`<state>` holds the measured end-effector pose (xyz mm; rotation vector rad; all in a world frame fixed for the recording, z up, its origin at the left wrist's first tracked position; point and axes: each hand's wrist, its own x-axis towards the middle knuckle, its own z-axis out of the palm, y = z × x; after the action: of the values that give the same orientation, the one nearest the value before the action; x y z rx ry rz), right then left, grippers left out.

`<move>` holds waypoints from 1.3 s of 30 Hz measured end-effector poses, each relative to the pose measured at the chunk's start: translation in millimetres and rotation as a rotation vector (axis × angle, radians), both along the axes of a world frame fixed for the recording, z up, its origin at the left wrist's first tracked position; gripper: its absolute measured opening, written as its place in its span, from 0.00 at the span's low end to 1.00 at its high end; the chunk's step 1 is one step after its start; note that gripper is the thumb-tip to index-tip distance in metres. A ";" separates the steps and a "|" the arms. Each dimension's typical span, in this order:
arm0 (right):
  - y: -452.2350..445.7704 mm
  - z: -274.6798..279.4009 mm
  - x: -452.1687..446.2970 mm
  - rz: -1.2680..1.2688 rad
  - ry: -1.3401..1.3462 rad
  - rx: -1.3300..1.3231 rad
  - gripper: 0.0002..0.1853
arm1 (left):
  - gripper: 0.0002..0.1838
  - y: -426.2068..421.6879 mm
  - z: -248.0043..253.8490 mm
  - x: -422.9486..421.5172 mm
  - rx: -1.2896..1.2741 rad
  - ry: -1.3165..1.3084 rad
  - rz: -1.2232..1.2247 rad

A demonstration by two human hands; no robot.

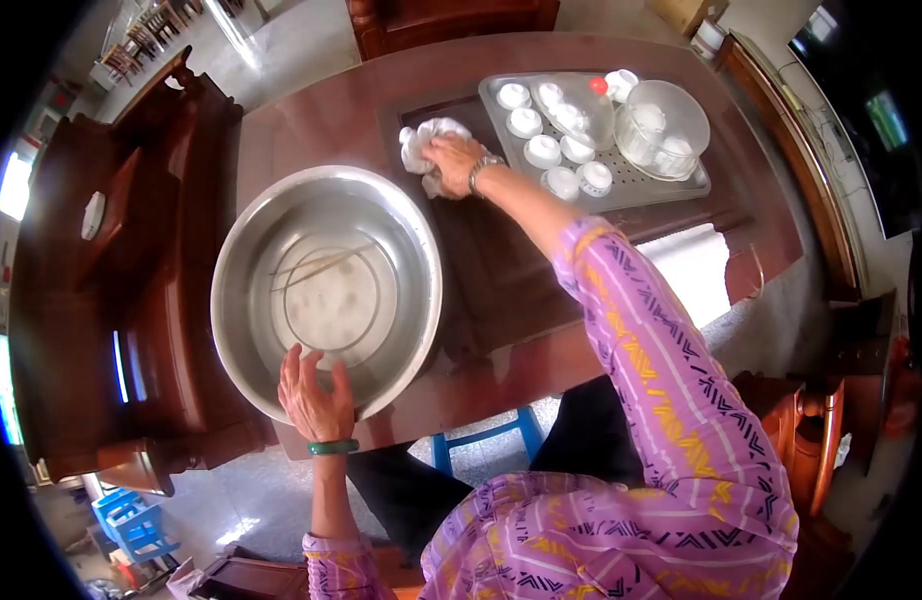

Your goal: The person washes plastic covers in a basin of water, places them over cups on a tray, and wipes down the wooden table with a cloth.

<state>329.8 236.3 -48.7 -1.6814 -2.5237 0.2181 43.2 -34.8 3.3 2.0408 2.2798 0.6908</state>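
Observation:
My right hand [455, 164] is closed on a crumpled white cloth [416, 146], pressed on the dark tabletop [481, 270] between the basin and the tray. A large metal basin [421, 300] stands at the left of the table, with thin sticks [323, 266] lying inside. At the basin's near rim is my left hand [317, 392], its fingers apart over the inner edge and nothing in them. Whether there is water in the basin is hard to tell.
Beyond my right hand, a metal tray [631, 195] bears several white cups [543, 151] and a clear round container [681, 115]. A wooden bench [141, 300] stands left, a chair [451, 18] at the far side, a blue stool [486, 440] under the near edge.

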 end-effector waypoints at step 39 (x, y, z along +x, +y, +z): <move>63.8 -15.5 4.7 -0.375 0.257 -0.048 0.30 | 0.09 0.8 0.3 0.5 0.026 0.009 -0.042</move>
<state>334.5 300.2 -64.2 -1.9597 -1.9960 0.4313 43.7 -34.0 3.6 2.1001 2.2372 0.7141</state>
